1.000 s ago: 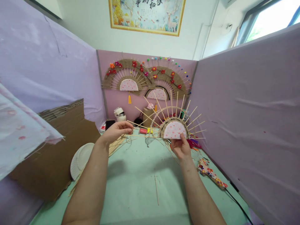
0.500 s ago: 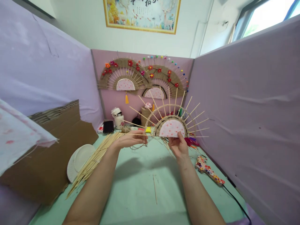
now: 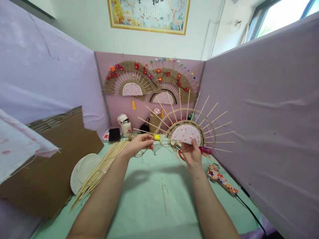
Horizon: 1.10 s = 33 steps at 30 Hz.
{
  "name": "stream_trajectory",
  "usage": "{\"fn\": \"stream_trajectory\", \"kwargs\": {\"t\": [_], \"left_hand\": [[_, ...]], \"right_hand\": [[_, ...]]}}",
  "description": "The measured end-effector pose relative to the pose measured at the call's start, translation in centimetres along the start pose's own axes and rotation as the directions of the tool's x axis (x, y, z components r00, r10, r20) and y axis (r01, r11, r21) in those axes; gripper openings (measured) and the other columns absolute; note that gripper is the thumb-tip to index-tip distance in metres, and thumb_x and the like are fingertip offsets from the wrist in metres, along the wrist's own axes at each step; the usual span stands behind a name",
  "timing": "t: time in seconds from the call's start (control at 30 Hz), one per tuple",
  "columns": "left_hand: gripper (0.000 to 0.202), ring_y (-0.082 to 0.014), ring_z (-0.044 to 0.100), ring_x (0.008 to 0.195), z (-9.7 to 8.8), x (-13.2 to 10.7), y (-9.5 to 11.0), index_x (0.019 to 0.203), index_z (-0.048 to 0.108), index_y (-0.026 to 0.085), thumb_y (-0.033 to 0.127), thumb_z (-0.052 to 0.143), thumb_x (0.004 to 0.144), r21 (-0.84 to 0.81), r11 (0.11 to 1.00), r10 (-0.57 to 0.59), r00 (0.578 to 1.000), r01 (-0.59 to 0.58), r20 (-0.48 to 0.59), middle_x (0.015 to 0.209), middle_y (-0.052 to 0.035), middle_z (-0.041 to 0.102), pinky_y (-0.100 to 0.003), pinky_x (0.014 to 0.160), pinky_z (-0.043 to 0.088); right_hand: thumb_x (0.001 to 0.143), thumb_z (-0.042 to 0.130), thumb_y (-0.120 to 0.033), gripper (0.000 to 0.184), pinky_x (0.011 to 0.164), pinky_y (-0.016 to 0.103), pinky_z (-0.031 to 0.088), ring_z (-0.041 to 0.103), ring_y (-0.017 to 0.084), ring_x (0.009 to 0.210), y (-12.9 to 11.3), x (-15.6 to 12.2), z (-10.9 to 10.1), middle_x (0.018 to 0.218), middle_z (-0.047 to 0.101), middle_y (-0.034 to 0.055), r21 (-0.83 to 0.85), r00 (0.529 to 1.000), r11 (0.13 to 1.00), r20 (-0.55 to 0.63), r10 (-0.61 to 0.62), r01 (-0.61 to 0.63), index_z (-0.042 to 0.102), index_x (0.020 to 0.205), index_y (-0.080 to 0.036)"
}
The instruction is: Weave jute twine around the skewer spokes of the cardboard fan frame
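Note:
My right hand point(image 3: 191, 153) grips a half-round fan frame by its straight lower edge, thumb in front. The fan point(image 3: 186, 134) has a pink dotted half-disc centre, a woven twine band around it and thin sticks fanning outward. A loose ring of twine point(image 3: 189, 109) arcs across the sticks. At the fan's left side my left hand point(image 3: 143, 144) is closed in a pinch on the twine, a loop of which point(image 3: 142, 153) hangs below the fingers. Both hands hold these above the green tabletop.
Left lie a bundle of sticks point(image 3: 104, 166), white plates point(image 3: 81, 172) and cardboard point(image 3: 50, 166). On the right is a patterned glue gun point(image 3: 220, 179) with a cord. A single stick point(image 3: 164, 200) lies in front. Behind stand a white bottle point(image 3: 124, 125) and finished fans point(image 3: 136, 76).
The fan has shifted slightly right and tilted, its left side now higher. My left hand has drawn a little away from it to the left, still pinching the twine.

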<state>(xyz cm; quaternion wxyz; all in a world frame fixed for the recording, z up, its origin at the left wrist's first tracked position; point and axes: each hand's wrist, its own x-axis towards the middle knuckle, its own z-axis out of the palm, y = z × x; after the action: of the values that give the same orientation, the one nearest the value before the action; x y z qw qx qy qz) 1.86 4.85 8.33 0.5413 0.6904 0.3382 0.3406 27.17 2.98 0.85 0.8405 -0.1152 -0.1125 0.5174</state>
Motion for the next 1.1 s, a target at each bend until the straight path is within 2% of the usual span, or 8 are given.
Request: {"fn": "stream_trajectory", "kwargs": {"t": [0.17, 0.4, 0.57, 0.73, 0.93, 1.0, 1.07, 1.1], "left_hand": [[0.03, -0.0163, 0.061, 0.072, -0.3, -0.8, 1.1, 0.081, 0.065, 0.018, 0.046, 0.059, 0.078, 0.33, 0.944, -0.013, 1.0, 0.002, 0.028, 0.077, -0.0036, 0.069, -0.025, 0.057, 0.038], [0.025, -0.0186, 0.062, 0.083, -2.9, -1.3, 0.4, 0.081, 0.065, 0.02, 0.044, 0.058, 0.078, 0.489, 0.872, -0.175, 0.919, -0.022, 0.354, 0.081, -0.0034, 0.071, -0.027, 0.072, 0.042], [0.022, -0.0168, 0.06, 0.064, -6.6, -1.5, -1.8, 0.077, 0.059, 0.019, 0.041, 0.058, 0.074, 0.553, 0.825, -0.262, 0.947, 0.121, 0.184, 0.061, -0.0006, 0.064, -0.026, 0.063, 0.042], [0.012, -0.0178, 0.061, 0.06, -9.7, -1.9, -3.3, 0.064, 0.058, 0.02, 0.032, 0.06, 0.064, 0.693, 0.642, -0.355, 0.928, 0.329, -0.111, 0.056, -0.0011, 0.064, -0.026, 0.06, 0.041], [0.011, -0.0181, 0.058, 0.056, -10.1, -2.5, -1.8, 0.052, 0.053, 0.019, 0.025, 0.062, 0.058, 0.714, 0.546, -0.299, 0.898, 0.438, -0.322, 0.05, -0.002, 0.06, -0.026, 0.056, 0.038], [0.01, -0.0175, 0.059, 0.061, -9.1, -3.4, -0.1, 0.06, 0.059, 0.02, 0.029, 0.061, 0.064, 0.709, 0.594, -0.263, 0.925, 0.379, -0.275, 0.057, -0.0018, 0.065, -0.025, 0.058, 0.04], [0.013, -0.0175, 0.06, 0.064, -7.7, -4.7, 2.1, 0.069, 0.064, 0.022, 0.034, 0.061, 0.069, 0.635, 0.757, -0.183, 0.983, 0.153, -0.019, 0.064, -0.0022, 0.066, -0.026, 0.061, 0.042], [0.014, -0.018, 0.061, 0.067, -6.9, -5.5, 3.2, 0.074, 0.066, 0.022, 0.036, 0.064, 0.07, 0.557, 0.828, -0.163, 0.98, 0.071, 0.118, 0.069, -0.0026, 0.067, -0.027, 0.063, 0.044]], "right_hand": [[0.081, 0.065, -0.014, 0.012, 0.076, 0.026, 0.06, 0.071, 0.01, 0.079, -0.1, 0.3, -0.2, 0.083, 0.076, -0.0015, 0.019, 1.0, 1.0, -0.025, -0.019, 0.02, 0.065, 0.092, -0.02], [0.077, 0.068, -0.014, 0.021, 0.077, 0.027, 0.06, 0.071, 0.01, 0.078, -0.1, 0.1, 0.0, 0.085, 0.076, -0.0024, -0.03, 0.996, 0.997, -0.046, -0.079, 0.078, 0.064, 0.096, -0.021], [0.073, 0.071, -0.014, 0.024, 0.079, 0.028, 0.059, 0.07, 0.01, 0.079, -0.2, 0.1, 0.0, 0.086, 0.075, -0.0025, -0.058, 0.988, 0.989, -0.064, -0.141, 0.137, 0.064, 0.095, -0.02], [0.069, 0.074, -0.015, 0.031, 0.085, 0.032, 0.057, 0.069, 0.011, 0.086, -0.3, 0.3, -0.2, 0.092, 0.074, -0.0034, -0.129, 0.963, 0.961, -0.085, -0.255, 0.243, 0.063, 0.096, -0.023], [0.068, 0.074, -0.016, 0.029, 0.084, 0.033, 0.057, 0.069, 0.012, 0.089, -0.3, 0.1, 0.0, 0.093, 0.074, -0.0025, -0.143, 0.95, 0.947, -0.081, -0.302, 0.289, 0.064, 0.095, -0.023], [0.068, 0.074, -0.016, 0.03, 0.084, 0.033, 0.057, 0.069, 0.012, 0.089, -0.3, 0.1, -0.1, 0.093, 0.074, -0.0031, -0.144, 0.952, 0.947, -0.066, -0.299, 0.288, 0.064, 0.095, -0.023], [0.068, 0.074, -0.016, 0.03, 0.084, 0.032, 0.057, 0.069, 0.012, 0.088, -0.3, 0.2, -0.1, 0.093, 0.074, -0.0036, -0.143, 0.956, 0.949, -0.048, -0.289, 0.28, 0.064, 0.095, -0.024], [0.067, 0.075, -0.016, 0.03, 0.083, 0.032, 0.058, 0.069, 0.011, 0.087, -0.4, 0.2, -0.2, 0.092, 0.074, -0.004, -0.136, 0.959, 0.953, -0.048, -0.278, 0.269, 0.064, 0.094, -0.024]]}}
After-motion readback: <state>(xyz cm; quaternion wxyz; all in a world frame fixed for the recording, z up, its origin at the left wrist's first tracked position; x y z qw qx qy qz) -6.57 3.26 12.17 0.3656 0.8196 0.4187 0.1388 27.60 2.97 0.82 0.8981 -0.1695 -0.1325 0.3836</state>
